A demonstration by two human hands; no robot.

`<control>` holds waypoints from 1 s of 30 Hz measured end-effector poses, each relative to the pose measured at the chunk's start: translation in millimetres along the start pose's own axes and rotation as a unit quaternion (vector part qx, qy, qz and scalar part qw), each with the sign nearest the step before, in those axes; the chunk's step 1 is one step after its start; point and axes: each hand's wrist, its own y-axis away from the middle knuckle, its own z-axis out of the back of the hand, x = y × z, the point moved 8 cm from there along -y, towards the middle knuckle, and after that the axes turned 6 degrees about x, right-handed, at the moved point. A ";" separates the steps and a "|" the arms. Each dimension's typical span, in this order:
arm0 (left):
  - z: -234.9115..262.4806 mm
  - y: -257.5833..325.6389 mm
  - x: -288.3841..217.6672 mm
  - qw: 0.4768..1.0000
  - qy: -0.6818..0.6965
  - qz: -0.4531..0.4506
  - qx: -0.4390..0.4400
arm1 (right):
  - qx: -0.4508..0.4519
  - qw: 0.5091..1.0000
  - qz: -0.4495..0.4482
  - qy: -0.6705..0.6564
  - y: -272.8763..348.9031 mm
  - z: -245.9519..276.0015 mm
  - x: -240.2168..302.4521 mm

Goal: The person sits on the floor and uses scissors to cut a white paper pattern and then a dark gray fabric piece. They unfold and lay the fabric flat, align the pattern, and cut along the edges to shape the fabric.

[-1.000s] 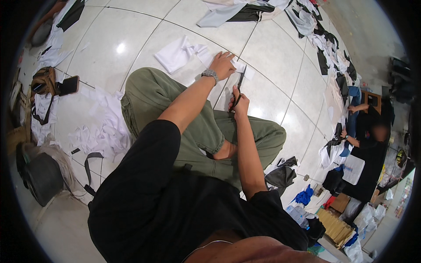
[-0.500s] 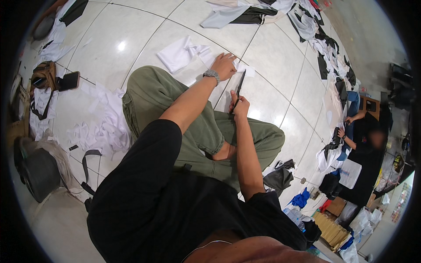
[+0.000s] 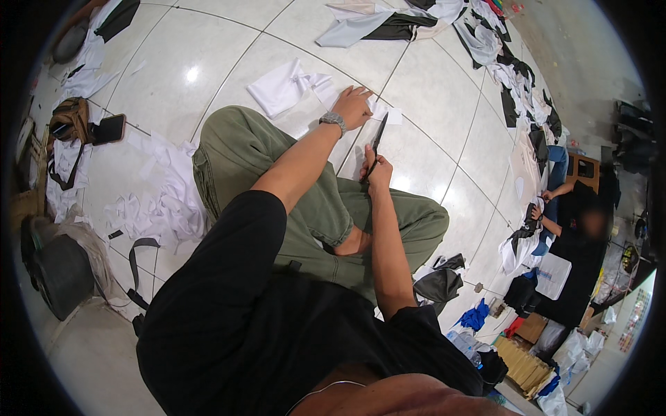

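Observation:
Black-handled scissors (image 3: 379,136) are in my right hand (image 3: 377,170), their dark blades pointing away from me and looking nearly closed. My left hand (image 3: 354,107) lies palm down with its fingers stretched over white material on the tiles. A small white piece (image 3: 393,116) shows just right of those fingers, near the scissors' tip. Whether it is cloth or paper, I cannot tell. Folded white cloth (image 3: 277,89) lies left of my left hand, and a thin pale sheet reaches from it toward my wrist.
To the left are white scraps (image 3: 163,211), a phone (image 3: 109,129) and a brown bag (image 3: 71,118). Grey, black and white cloth pieces (image 3: 399,24) lie at the far side. At the right sits another person (image 3: 583,229), hands on some cloth, near a blue cloth bundle (image 3: 475,315).
Both hands and the scissors have shifted very slightly toward me. The small white piece has also moved a little nearer.

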 end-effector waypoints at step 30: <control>84.6 50.7 -32.1 0.966 0.003 0.126 -0.224 | 0.075 0.959 -0.013 -0.275 21.7 -1.8 -6.3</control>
